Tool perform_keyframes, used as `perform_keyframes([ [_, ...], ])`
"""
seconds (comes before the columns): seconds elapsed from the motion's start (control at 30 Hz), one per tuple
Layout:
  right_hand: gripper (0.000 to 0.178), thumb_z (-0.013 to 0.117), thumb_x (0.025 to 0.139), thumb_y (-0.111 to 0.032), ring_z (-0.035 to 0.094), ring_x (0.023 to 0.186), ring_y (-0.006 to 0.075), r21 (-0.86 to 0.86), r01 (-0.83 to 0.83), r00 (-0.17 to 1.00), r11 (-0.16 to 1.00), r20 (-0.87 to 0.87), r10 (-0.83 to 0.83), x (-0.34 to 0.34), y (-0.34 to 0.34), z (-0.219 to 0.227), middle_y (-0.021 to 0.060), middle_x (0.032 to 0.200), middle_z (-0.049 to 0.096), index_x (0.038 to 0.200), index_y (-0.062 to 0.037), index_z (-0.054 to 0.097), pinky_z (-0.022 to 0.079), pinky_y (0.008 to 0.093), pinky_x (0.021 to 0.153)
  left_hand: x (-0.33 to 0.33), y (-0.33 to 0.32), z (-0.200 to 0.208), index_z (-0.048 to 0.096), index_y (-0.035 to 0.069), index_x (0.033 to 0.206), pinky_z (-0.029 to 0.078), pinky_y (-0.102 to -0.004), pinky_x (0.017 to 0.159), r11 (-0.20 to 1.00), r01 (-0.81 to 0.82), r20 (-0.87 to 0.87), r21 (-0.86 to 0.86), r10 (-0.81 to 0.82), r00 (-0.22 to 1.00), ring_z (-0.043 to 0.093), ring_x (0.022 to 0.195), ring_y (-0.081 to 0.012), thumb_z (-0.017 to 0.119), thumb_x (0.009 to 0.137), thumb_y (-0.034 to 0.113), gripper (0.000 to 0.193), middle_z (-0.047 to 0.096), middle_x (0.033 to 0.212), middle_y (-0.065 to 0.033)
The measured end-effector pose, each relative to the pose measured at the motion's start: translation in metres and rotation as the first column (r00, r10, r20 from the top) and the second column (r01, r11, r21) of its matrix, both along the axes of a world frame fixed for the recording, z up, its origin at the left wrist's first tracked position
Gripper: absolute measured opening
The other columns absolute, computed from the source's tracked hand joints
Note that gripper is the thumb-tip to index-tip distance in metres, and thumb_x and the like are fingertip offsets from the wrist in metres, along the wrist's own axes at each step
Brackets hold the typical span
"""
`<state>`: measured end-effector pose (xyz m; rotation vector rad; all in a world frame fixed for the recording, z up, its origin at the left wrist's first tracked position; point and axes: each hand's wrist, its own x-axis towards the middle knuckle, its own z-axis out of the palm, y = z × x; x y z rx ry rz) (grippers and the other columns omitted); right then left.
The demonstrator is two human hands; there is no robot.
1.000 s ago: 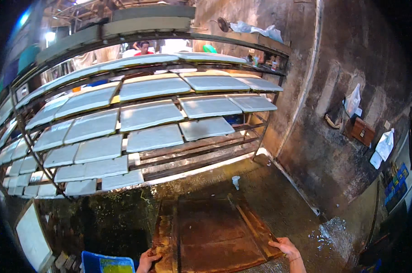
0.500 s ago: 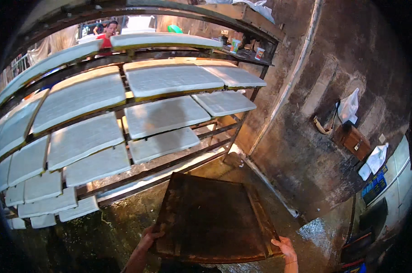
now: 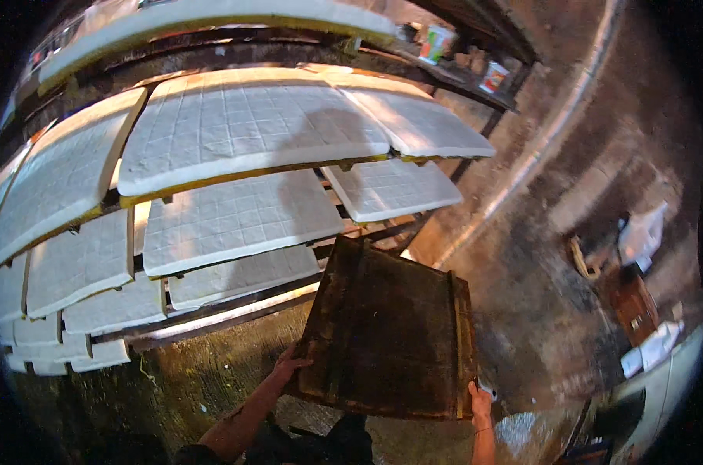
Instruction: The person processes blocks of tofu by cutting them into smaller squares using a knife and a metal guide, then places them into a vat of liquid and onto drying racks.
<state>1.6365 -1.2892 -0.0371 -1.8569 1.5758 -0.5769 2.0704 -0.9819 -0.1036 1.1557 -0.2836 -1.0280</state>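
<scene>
Between my two hands is a dark, wet-looking square wooden board (image 3: pixel 390 325) with a batten along each side. My left hand (image 3: pixel 291 363) grips its near left edge, thumb lying on the face. The near right corner is held by my right hand (image 3: pixel 481 400), fingers wrapped round the edge and partly hidden. The board tilts upward, its far edge close to the rack. White slabs (image 3: pixel 250 116) scored into squares, resembling tofu, lie on boards across the sloping tiers. Nearest the board's far edge are a small slab (image 3: pixel 394 188) and a lower slab (image 3: pixel 243 277).
A wooden rack post (image 3: pixel 487 132) stands at the right end of the tiers. Cups (image 3: pixel 438 44) sit on an upper shelf. Along the stained wall (image 3: pixel 568 155) run a pipe (image 3: pixel 537 147) and a hanging brown box (image 3: pixel 634 306). The floor (image 3: pixel 204 387) looks wet.
My view has come nearer the rack, and the slabs look larger. Both hands have brought the board forward and up toward the rack. The person in red has left the view.
</scene>
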Motion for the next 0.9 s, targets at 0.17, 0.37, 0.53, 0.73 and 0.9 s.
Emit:
perform_keyframes([
  [0.17, 0.054, 0.067, 0.092, -0.036, 0.031, 0.059, 0.0128, 0.051, -0.167, 0.954, 0.985, 0.261, 0.149, 0.067, -0.178, -0.089, -0.0024, 0.062, 0.029, 0.060, -0.0082, 0.033, 0.036, 0.0332, 0.063, 0.000, -0.079, -0.050, 0.049, 0.003, 0.135, 0.046, -0.0441, 0.098, 0.964, -0.051, 0.237, 0.260, -0.012, 0.971, 0.057, 0.113, -0.0231, 0.064, 0.094, 0.030, 0.051, 0.059, 0.126, -0.0119],
  [0.37, 0.049, 0.062, 0.095, -0.035, 0.035, 0.060, 0.0145, 0.379, -0.487, 0.617, 0.787, 0.787, 0.002, 0.151, -0.424, -0.191, 0.0014, 0.065, 0.035, 0.064, -0.0080, 0.037, 0.042, 0.0313, 0.066, -0.007, -0.198, -0.094, 0.055, 0.002, 0.129, 0.049, -0.0412, 0.090, 0.859, -0.510, 0.175, 0.038, 0.497, 0.850, 0.059, 0.107, -0.0220, 0.069, 0.090, 0.035, 0.053, 0.062, 0.120, -0.0122],
  [0.53, 0.041, 0.062, 0.094, -0.037, 0.045, 0.066, 0.0169, 0.069, -0.522, 0.850, 0.850, 0.127, 0.511, 0.291, -0.548, -0.196, 0.0043, 0.071, 0.051, 0.073, -0.0025, 0.052, 0.043, 0.0355, 0.066, 0.052, -0.296, -0.075, 0.063, -0.004, 0.117, 0.051, -0.0334, 0.083, 0.787, -0.591, 0.093, 0.177, 0.584, 0.806, 0.063, 0.098, -0.0199, 0.074, 0.082, 0.015, 0.041, 0.069, 0.105, -0.0111],
  [0.73, 0.037, 0.062, 0.093, -0.035, 0.053, 0.072, 0.0195, -0.022, -0.650, 0.742, 0.759, -0.235, 0.628, 0.453, -0.597, -0.203, 0.0071, 0.078, 0.061, 0.083, 0.0004, 0.061, 0.045, 0.0380, 0.069, 0.132, -0.345, -0.121, 0.066, -0.002, 0.113, 0.053, -0.0328, 0.078, 0.652, -0.757, -0.126, 0.054, 0.756, 0.642, 0.064, 0.091, -0.0180, 0.067, 0.085, 0.012, 0.031, 0.069, 0.098, -0.0103],
  [0.9, 0.031, 0.062, 0.092, -0.031, 0.055, 0.077, 0.0213, 0.073, -0.660, 0.701, 0.748, -0.300, 0.647, 0.509, -0.581, -0.222, 0.0088, 0.084, 0.062, 0.089, -0.0001, 0.062, 0.046, 0.0381, 0.073, 0.162, -0.357, -0.175, 0.063, -0.005, 0.097, 0.054, -0.0347, 0.063, 0.294, -0.949, 0.011, 0.113, 0.955, 0.297, 0.063, 0.072, -0.0197, 0.067, 0.082, 0.013, 0.023, 0.064, 0.081, -0.0075],
])
